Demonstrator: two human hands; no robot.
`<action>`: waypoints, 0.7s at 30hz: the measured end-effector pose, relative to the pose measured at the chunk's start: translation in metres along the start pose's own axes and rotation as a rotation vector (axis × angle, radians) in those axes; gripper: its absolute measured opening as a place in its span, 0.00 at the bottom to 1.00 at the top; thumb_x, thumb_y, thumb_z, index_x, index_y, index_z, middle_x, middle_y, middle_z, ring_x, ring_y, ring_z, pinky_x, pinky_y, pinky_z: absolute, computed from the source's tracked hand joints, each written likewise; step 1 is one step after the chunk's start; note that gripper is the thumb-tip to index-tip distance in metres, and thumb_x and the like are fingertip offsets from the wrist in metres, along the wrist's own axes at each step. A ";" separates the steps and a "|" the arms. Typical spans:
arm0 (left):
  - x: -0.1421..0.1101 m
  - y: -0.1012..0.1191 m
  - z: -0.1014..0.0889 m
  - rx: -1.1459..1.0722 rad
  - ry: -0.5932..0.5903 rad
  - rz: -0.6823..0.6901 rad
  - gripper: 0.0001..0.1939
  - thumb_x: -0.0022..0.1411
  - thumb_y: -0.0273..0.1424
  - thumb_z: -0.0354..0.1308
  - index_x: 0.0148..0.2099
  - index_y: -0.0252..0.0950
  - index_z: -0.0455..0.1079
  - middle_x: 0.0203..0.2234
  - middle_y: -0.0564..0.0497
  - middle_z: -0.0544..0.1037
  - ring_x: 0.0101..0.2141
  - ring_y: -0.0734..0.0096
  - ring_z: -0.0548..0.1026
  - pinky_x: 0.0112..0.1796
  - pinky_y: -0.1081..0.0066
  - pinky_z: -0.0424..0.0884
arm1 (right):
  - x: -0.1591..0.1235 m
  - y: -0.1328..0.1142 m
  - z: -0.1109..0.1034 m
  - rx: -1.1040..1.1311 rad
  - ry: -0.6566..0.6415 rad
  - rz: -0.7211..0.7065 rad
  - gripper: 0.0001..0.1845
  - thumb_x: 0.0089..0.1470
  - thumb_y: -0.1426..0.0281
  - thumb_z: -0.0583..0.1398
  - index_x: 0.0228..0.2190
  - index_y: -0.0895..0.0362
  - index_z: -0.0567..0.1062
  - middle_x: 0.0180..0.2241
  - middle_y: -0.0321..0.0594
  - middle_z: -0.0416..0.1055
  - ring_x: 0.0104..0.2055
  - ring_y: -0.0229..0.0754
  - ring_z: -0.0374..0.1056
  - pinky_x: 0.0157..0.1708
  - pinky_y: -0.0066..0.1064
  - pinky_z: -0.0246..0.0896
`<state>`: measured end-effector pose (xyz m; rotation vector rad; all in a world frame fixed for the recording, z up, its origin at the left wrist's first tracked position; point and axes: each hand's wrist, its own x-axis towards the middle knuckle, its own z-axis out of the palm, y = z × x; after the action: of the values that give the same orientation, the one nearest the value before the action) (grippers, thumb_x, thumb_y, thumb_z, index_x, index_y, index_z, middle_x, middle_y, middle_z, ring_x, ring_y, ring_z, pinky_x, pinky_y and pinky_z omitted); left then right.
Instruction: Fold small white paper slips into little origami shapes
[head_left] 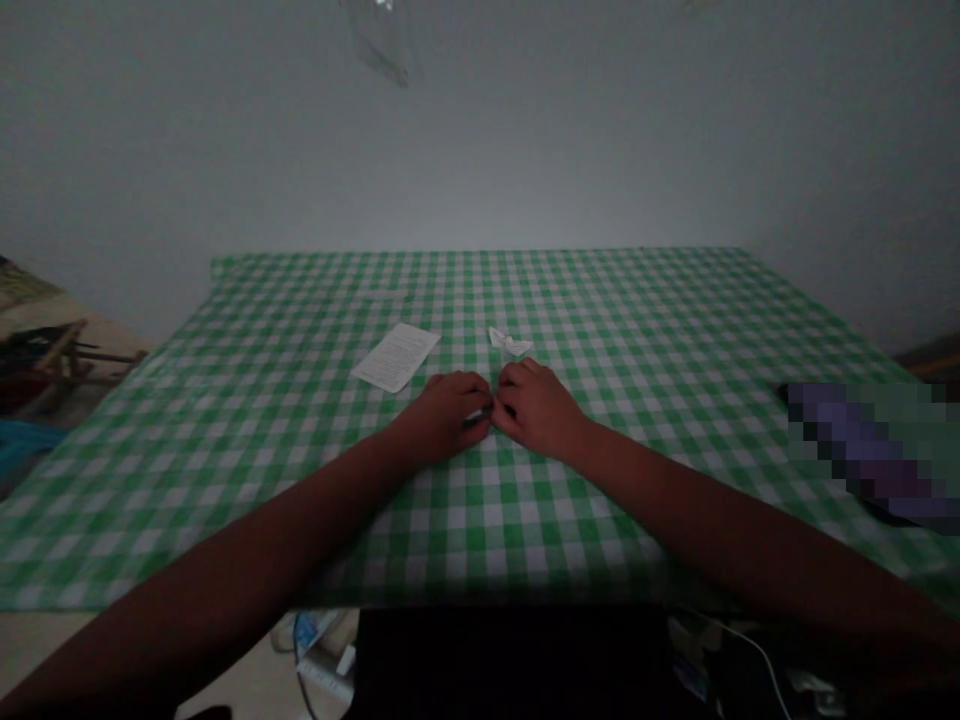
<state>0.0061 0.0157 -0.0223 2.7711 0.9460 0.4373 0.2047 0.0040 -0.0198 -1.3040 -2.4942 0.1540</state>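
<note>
My left hand (446, 415) and my right hand (540, 410) meet low over the middle of the table, fingertips pressed together. A small piece of white paper (477, 413) shows as a thin edge between the left thumb and fingers; the rest is hidden by both hands. The right thumb and fingers are closed in a pinch against the left ones at the same spot. Just beyond the right hand lies a small folded paper boat (511, 342). Ahead of the left hand a sheet of paper with lines of print (397, 357) rests flat and at a slant.
A green-and-white checked cloth (480, 530) covers the table. Near the right edge lies a dark, blurred-out flat object (862, 450). A pale wall (480, 150) stands behind the table. On the floor below are a white power strip (326, 675) and cables.
</note>
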 end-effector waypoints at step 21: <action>-0.004 -0.004 -0.010 0.023 0.003 -0.079 0.11 0.65 0.38 0.59 0.44 0.36 0.71 0.38 0.47 0.72 0.39 0.64 0.72 0.41 0.64 0.70 | -0.019 0.010 -0.034 0.069 -0.222 -0.081 0.12 0.60 0.78 0.54 0.37 0.61 0.78 0.37 0.46 0.74 0.43 0.44 0.68 0.44 0.35 0.61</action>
<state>-0.0025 0.0177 -0.0147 2.7426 1.0639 0.4215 0.2340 -0.0076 0.0049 -1.2146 -2.6946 0.3809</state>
